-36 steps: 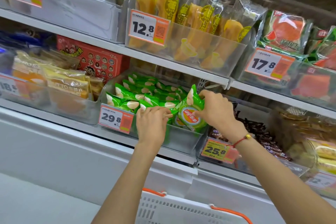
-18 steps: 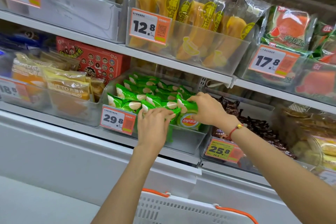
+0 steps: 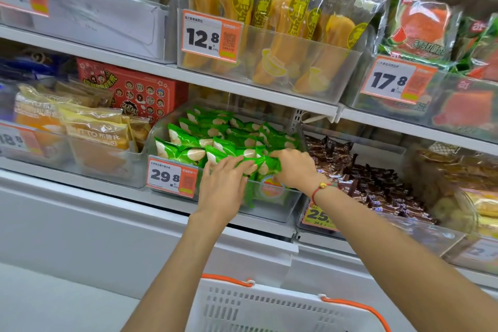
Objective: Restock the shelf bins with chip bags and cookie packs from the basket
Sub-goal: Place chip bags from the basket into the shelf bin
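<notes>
Roughly a dozen green chip bags (image 3: pixel 215 140) fill the clear bin (image 3: pixel 272 210) behind the 29.8 price tag (image 3: pixel 172 177); one white basket (image 3: pixel 269 307) sits below it. Both hands reach in at the bin's front: the left hand (image 3: pixel 223 186) lies flat with straight fingers on the front bag (image 3: pixel 258 163), and the right hand (image 3: pixel 292 167) pinches that bag's top.

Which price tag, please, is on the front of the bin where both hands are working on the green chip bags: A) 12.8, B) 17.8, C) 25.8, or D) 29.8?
D: the left hand and right hand are on the green chip bags in the clear bin whose front carries the 29.8 tag.
</notes>
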A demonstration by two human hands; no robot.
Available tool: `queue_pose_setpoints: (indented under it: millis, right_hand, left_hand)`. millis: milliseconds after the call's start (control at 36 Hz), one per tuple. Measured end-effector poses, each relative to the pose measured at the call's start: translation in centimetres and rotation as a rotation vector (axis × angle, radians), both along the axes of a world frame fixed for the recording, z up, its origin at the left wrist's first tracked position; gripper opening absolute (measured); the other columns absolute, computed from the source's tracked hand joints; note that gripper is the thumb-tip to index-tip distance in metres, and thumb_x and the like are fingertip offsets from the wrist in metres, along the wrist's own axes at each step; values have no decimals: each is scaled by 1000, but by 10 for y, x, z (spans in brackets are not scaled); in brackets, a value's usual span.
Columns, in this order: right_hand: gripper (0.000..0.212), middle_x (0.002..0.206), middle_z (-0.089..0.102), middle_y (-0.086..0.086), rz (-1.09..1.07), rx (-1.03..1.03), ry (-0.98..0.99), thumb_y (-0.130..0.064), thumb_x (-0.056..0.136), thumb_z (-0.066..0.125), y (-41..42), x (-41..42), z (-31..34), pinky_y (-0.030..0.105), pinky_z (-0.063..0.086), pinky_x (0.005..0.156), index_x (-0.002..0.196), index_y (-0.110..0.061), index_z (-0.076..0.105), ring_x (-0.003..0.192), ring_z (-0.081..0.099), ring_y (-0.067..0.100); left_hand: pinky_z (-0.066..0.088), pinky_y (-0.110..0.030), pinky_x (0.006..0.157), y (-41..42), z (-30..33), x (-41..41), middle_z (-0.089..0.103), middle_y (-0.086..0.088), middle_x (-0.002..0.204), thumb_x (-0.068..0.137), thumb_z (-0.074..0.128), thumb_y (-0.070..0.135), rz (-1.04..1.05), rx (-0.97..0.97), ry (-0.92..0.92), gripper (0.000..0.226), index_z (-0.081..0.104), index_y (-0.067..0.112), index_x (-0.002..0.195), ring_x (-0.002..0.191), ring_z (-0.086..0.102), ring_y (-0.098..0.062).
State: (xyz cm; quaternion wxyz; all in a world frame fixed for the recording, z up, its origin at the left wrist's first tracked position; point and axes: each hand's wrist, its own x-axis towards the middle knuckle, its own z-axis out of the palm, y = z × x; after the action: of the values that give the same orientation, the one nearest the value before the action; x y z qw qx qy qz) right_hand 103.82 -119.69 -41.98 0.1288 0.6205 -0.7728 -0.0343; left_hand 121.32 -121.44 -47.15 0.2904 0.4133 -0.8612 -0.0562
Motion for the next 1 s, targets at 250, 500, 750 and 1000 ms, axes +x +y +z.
queue_pose_setpoints:
  millis: [250,500,750,1000]
  right_hand:
    - [61,120,56,3,158,-280,-291,-24,80,71,49,-9,19,36,45,90,136,-22,47,114,51,22]
    - [20,69,60,-18,80,-181,-672,-14,78,72,150,-23,-52,27,49,66,85,-32,65,64,55,1]
    - [39,123,62,12,-163,852,-608,-23,91,63,152,-42,-176,25,46,70,128,-11,59,81,60,19]
    - [43,141,45,20,-389,745,-841,-20,95,52,177,-24,-314,31,39,101,132,1,48,130,43,33]
  left_hand:
    - [29,-33,103,14,15,4,57,7,130,93,57,32,-65,-145,147,34,57,26,127,122,49,-17]
    - [50,-35,86,24,12,4,66,12,94,92,57,40,-293,456,-66,18,68,28,98,92,62,-12]
    - [39,-20,56,41,-120,-29,61,3,114,96,53,21,-417,1036,-479,12,64,15,98,88,64,-15]
    - [41,-18,52,80,-242,-37,65,-7,99,99,48,20,-161,1330,-725,38,53,-2,128,66,54,-12]
